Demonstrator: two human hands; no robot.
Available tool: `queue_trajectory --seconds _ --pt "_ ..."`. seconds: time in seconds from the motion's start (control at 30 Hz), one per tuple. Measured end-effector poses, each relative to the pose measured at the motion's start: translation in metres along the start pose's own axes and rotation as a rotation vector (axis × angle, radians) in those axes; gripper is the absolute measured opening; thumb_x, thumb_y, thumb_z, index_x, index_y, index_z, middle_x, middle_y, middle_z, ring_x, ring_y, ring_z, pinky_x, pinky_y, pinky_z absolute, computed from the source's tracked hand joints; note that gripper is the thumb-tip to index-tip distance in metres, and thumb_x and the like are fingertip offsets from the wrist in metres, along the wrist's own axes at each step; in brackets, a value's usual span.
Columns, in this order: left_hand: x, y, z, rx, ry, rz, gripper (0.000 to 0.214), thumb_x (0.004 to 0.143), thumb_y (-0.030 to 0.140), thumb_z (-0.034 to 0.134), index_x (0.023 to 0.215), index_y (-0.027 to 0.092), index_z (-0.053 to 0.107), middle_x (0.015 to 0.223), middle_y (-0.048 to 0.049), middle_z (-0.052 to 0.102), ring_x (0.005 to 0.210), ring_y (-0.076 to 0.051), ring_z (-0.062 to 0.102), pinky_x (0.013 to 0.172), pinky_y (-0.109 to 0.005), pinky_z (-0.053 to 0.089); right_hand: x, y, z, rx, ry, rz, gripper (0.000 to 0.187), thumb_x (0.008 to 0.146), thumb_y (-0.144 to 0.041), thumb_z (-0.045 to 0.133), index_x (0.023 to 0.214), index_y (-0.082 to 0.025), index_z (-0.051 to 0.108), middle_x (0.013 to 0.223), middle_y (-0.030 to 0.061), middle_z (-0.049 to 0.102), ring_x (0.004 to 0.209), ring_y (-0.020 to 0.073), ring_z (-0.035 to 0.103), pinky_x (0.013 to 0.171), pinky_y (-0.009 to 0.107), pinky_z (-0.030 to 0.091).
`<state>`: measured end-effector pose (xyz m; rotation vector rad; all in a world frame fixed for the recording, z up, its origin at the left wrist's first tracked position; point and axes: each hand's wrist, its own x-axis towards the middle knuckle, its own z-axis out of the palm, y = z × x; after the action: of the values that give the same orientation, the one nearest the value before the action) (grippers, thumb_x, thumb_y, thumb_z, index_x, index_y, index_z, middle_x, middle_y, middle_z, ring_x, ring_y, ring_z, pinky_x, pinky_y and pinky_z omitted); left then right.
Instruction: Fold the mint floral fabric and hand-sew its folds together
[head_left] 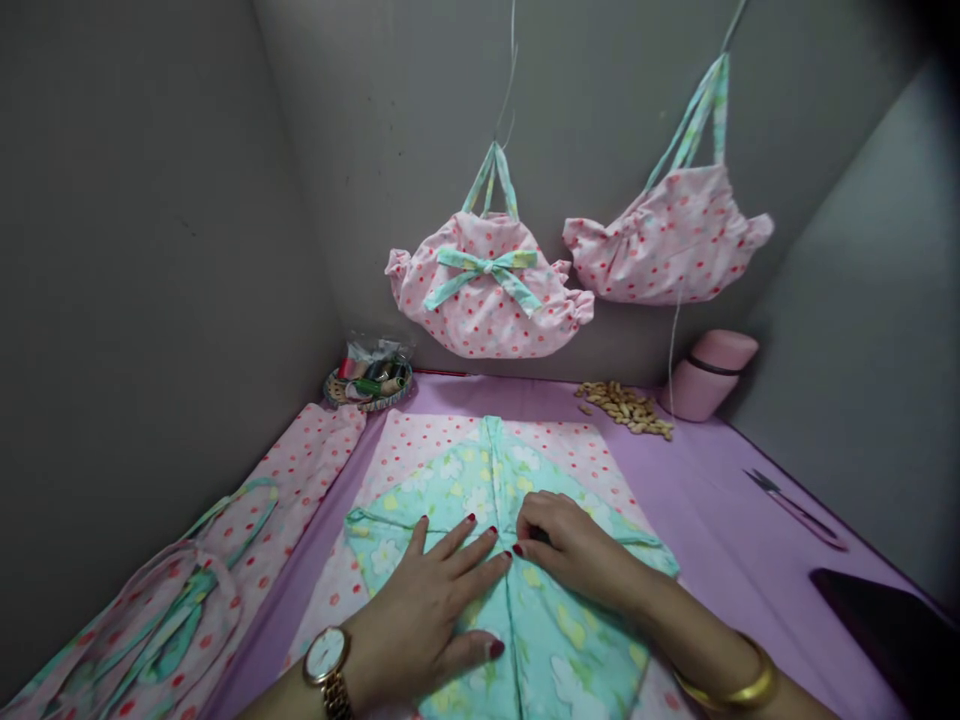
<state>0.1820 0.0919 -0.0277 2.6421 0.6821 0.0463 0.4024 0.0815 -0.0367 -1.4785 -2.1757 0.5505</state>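
A mint-green floral cloth [574,670] lies flat, its folded edges meeting in a cross of seams at the middle. Beneath it is a pink cloth with red dots [420,432]. My left hand [450,590] rests flat on the green cloth, fingers spread, left of the upright seam. Close to the centre of the cross, my right hand [570,545] is curled on the cloth with its thumb near the left fingertips. What its fingers hold, if anything, is hidden.
Two pink dotted cloth bags [487,320] hang ahead. Behind the cloth are a basket of thread [375,388], a heap of peanuts [626,408] and a pink bottle [705,385]. Small scissors [795,505] and a black object [885,620] lie right; dotted fabric with straps [247,530] lies left.
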Motion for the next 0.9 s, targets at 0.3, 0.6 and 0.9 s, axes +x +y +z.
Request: queue_trajectory --seconds 0.3,0.6,0.9 --pt "0.043 0.011 -0.019 0.009 0.254 -0.016 0.030 0.088 0.018 0.040 0.113 0.026 0.054 0.108 -0.0036 0.062 0.100 -0.020 0.055 0.091 -0.038 0.041 -0.029 0.029 -0.050 0.015 0.197 0.206 0.013 0.084 -0.020 0.044 0.077 -0.019 0.055 0.072 0.0014 0.055 0.066 0.0152 0.051 0.061 0.026 0.040" --pt "0.085 0.009 0.004 0.018 0.299 -0.126 0.013 0.082 0.014 0.047 0.081 0.017 0.060 0.087 -0.0049 0.060 0.086 -0.020 0.052 0.076 -0.030 0.043 -0.079 0.057 -0.041 -0.089 0.265 0.277 0.015 0.073 -0.008 0.045 0.081 -0.020 0.049 0.083 0.0023 0.051 0.080 0.0179 0.051 0.071 0.030 0.041" --pt "0.081 0.014 0.000 0.037 0.257 -0.142 0.012 0.083 0.012 0.048 0.084 0.015 0.060 0.089 -0.0053 0.062 0.085 -0.020 0.053 0.076 -0.031 0.042 -0.081 0.061 -0.037 -0.105 0.283 0.270 0.014 0.081 -0.012 0.045 0.090 -0.021 0.052 0.090 0.0040 0.054 0.087 0.0200 0.051 0.076 0.034 0.042"
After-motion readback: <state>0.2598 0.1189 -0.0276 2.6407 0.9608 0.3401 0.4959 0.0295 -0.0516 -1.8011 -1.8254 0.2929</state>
